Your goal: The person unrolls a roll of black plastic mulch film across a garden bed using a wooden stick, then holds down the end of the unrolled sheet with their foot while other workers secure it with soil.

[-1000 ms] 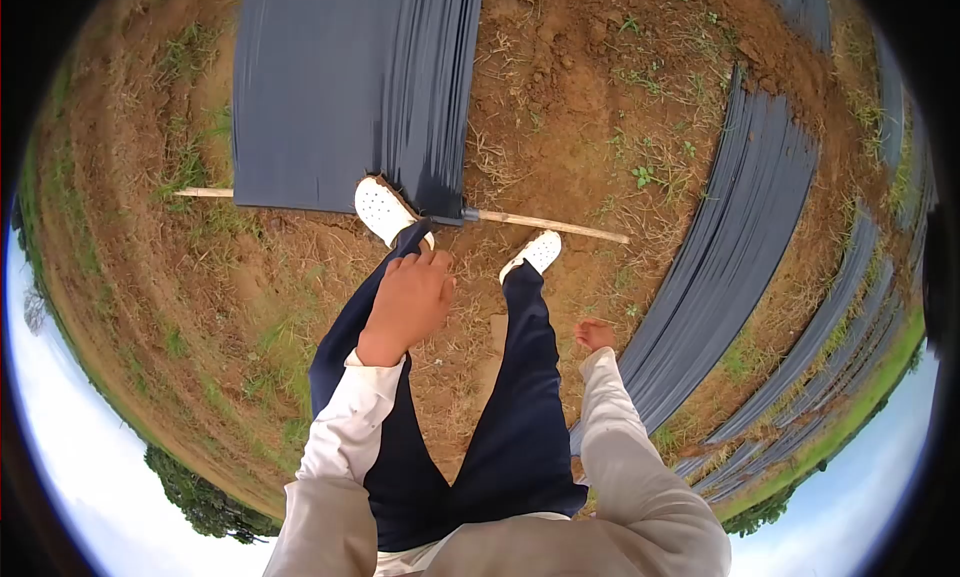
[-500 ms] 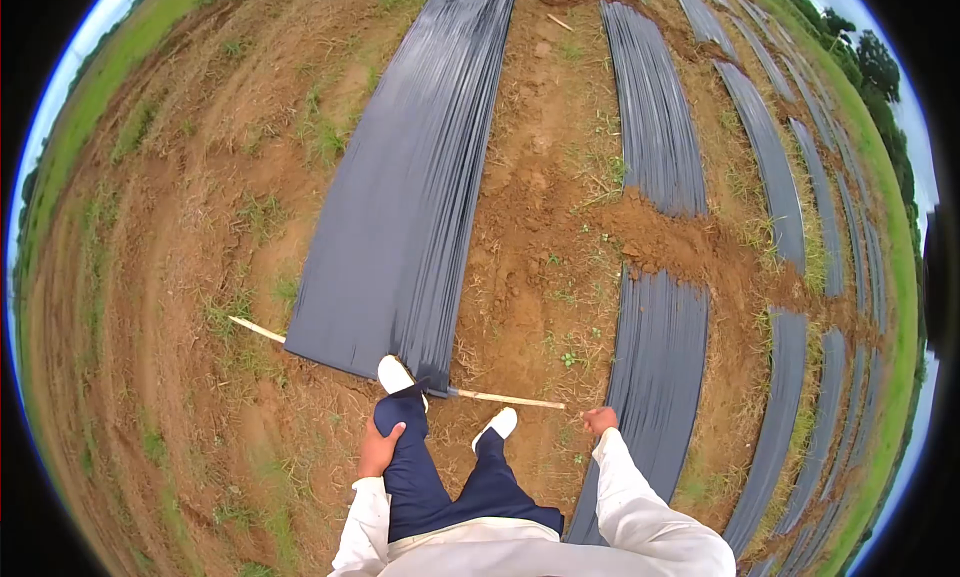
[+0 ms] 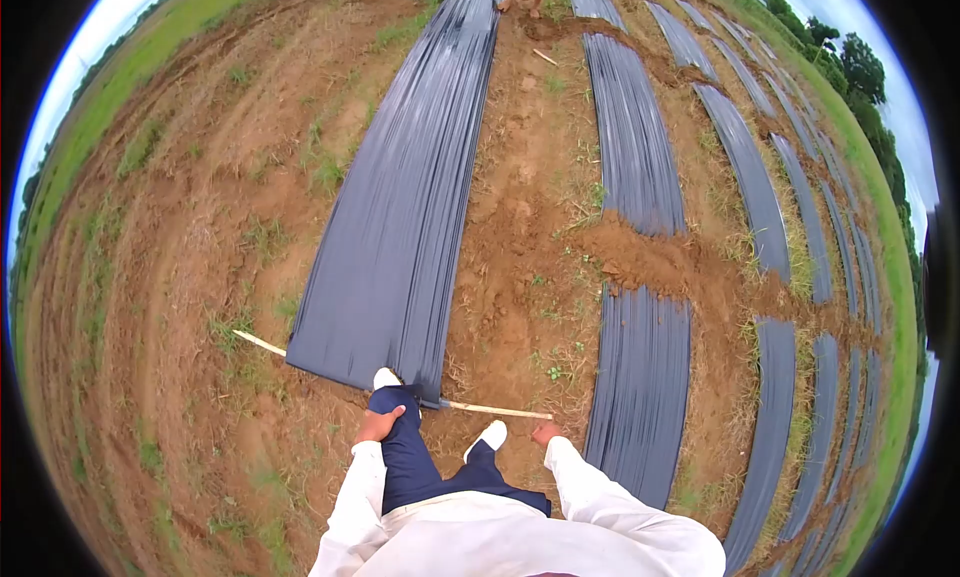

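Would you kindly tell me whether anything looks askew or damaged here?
The sheet at the stick is creased lengthwise along its right side, while its near left corner looks smoother, perhaps from uneven tension. No clear tear shows.

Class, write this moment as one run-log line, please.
left hand: on left knee | right hand: at end of wooden pole, grip unclear | pole: juts from both sides of black plastic film

White long-sleeved shirt point(image 3: 450, 537), navy trousers point(image 3: 408, 452), and white shoes point(image 3: 493, 434).
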{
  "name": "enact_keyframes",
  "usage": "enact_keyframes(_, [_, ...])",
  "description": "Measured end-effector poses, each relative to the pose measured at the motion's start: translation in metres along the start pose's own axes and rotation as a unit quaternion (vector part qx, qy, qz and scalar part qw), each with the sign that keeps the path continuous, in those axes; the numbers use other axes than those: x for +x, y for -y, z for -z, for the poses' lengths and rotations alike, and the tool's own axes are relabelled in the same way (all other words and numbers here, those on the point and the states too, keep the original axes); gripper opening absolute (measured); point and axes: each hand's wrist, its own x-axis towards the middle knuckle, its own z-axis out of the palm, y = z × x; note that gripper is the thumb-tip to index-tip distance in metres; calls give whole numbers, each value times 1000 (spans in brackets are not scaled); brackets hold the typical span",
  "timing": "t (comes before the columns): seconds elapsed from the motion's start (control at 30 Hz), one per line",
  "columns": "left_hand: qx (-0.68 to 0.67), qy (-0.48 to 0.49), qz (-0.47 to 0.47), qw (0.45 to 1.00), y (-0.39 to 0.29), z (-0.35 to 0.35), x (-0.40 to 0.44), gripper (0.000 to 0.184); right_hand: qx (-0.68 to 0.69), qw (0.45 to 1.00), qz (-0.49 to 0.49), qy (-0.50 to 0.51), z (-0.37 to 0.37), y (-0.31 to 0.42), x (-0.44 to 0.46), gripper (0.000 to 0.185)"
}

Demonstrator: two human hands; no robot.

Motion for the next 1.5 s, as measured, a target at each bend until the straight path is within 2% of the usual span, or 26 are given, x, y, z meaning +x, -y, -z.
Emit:
enact_keyframes(0.03, [5,15,20,1000,-2,-2,14,112,2,1000,1,-2,3,-4,-8,22])
enact_keyframes(0.1, [17,-7,10,1000,-4,-6,27,111,92,985,-112,95,5,-15,-22,23])
enact_keyframes(0.13, [56,-42,32,997,-8,-10,29,110,93,985,-113,94,6,-15,-32,23])
enact_keyframes(0.2, [96,-87,78,989,-25,-12,20,107,200,953,-195,118,5,-20,-46,24])
enact_keyframes(0.23, [94,-85,78,989,-28,-12,23,107,197,953,-196,116,7,-20,-49,24])
enact_keyframes(0.3, [65,-127,77,987,-28,-17,26,104,183,936,-260,148,6,-18,-55,20])
enact_keyframes(0.43, [50,-201,57,977,-25,-22,36,100,86,950,-212,213,-6,-15,-49,28])
enact_keyframes(0.5, [69,-194,65,976,-27,-20,37,100,29,962,-204,179,0,6,-53,39])
enact_keyframes(0.53, [67,-156,68,983,-28,-16,38,100,29,962,-204,180,-5,11,-52,39])
enact_keyframes(0.6, [63,-118,71,988,-30,-11,38,101,-2,990,-83,115,-13,21,-48,28])
enact_keyframes(0.7, [72,-108,69,989,-32,-9,38,101,44,985,-86,142,-42,23,-26,25])
enact_keyframes(0.8, [76,-109,67,989,-30,-10,45,96,109,976,-127,141,-40,43,-21,18])
enact_keyframes(0.9, [89,-115,51,988,-22,-14,52,90,169,965,-110,168,-12,64,-26,9])
enact_keyframes(1.13, [83,-140,52,985,-25,-9,48,83,193,972,-79,107,-33,32,-16,7])
enact_keyframes(1.3, [105,-134,28,985,1,-22,69,75,218,947,-179,152,-32,27,-25,7])
enact_keyframes(1.4, [107,-121,47,986,-11,-17,57,79,156,959,-194,134,-73,2,-16,7])
enact_keyframes(1.5, [126,-153,49,979,-10,-22,58,74,168,953,-188,170,-43,24,-31,7])
